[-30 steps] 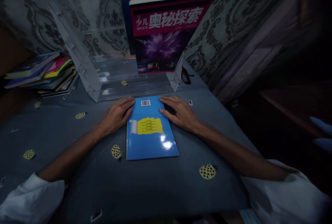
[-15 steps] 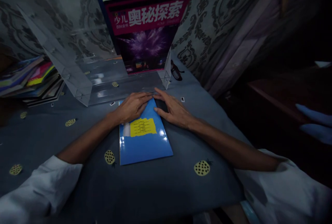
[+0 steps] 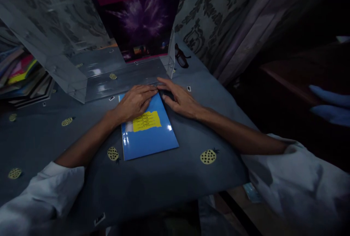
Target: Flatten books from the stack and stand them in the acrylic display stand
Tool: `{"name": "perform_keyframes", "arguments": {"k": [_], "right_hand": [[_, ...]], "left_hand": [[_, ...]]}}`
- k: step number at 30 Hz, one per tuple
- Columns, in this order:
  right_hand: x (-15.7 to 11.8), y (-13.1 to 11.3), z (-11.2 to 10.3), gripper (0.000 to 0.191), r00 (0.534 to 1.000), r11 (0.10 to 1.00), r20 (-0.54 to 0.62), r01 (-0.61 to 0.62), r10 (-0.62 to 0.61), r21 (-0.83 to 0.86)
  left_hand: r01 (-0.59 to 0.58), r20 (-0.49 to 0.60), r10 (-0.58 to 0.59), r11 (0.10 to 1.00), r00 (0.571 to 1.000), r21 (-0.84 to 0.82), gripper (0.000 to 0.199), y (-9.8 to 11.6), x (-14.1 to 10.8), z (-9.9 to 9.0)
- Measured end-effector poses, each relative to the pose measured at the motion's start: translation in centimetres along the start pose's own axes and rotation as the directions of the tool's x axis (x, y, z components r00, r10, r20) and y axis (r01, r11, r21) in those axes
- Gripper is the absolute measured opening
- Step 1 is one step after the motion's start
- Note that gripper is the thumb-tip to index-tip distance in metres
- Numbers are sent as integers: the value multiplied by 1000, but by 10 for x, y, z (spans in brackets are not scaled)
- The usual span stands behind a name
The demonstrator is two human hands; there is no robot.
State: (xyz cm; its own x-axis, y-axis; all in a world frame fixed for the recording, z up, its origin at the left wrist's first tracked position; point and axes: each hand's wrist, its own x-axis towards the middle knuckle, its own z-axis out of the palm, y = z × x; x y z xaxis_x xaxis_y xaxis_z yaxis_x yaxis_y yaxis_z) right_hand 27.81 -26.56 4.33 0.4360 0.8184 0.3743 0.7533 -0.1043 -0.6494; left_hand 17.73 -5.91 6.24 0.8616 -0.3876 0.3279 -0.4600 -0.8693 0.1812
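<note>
A blue book (image 3: pixel 153 139) with a yellow text patch lies flat on the dark patterned tablecloth. Across its top left part rests my left hand (image 3: pixel 136 102), flat with the fingers pointing right. My right hand (image 3: pixel 180 98) is at the book's top right corner, thumb and fingers apart, its fingertips close to those of my left hand. Behind them stands a clear acrylic rack (image 3: pixel 78 88), which holds an upright book (image 3: pixel 144 21) with a magenta and purple cover.
A stack of books (image 3: pixel 24 75) sits at the left. Dark glasses (image 3: pixel 182 58) lie right of the rack. Patterned curtain (image 3: pixel 202 14) hangs behind the table. Pale blue objects (image 3: pixel 332 105) are at the far right edge.
The view has tilted down and shifted, so the rack and upright book sit higher and look larger. Both hands remain at the blue book's top; my right thumb has drawn slightly off its edge.
</note>
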Motion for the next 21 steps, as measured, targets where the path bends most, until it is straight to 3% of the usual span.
{"name": "perform_keyframes", "arguments": {"k": [13,21], "right_hand": [[2,6,5,44,998,997,-31,47,-49,-68],[3,6,3,41,998,993,-2,67,-67,-94]], "left_hand": [[-104,-24,102,992,994,-68,37,39,-20,-1],[-176,5,178,973,984,-147,36,79,-35,-8]]}}
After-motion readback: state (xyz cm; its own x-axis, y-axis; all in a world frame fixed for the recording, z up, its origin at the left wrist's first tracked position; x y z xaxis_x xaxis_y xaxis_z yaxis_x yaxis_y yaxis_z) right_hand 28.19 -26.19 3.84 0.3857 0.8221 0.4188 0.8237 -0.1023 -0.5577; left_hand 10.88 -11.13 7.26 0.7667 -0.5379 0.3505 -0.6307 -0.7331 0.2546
